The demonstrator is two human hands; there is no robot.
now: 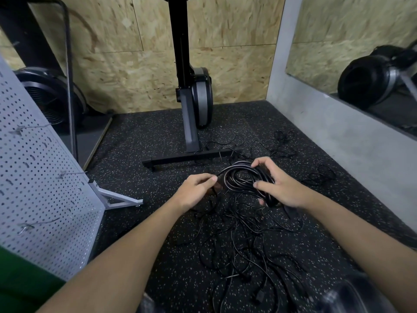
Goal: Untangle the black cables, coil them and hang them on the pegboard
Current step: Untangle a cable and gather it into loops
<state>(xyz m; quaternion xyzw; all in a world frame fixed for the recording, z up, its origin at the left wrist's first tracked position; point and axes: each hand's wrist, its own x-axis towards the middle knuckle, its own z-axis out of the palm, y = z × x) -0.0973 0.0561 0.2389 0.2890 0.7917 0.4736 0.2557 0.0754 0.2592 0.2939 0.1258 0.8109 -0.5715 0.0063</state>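
A coiled bundle of black cable (240,178) hangs between my hands above the floor. My right hand (276,185) grips the right side of the coil, fingers curled round its loops. My left hand (195,190) pinches a strand at the coil's left edge. Below lies a loose tangle of black cables (248,240) spread over the speckled black floor, with a plug (259,295) near the bottom. A grey pegboard (40,177) on a stand leans at the left, with wire hooks (70,175) sticking out of it.
The black foot of an exercise machine (191,157) stands just beyond the coil, thin cables (282,143) trailing round it. A grey wall (338,136) with a mirror runs along the right. The pegboard's metal foot (119,199) juts onto the floor at left.
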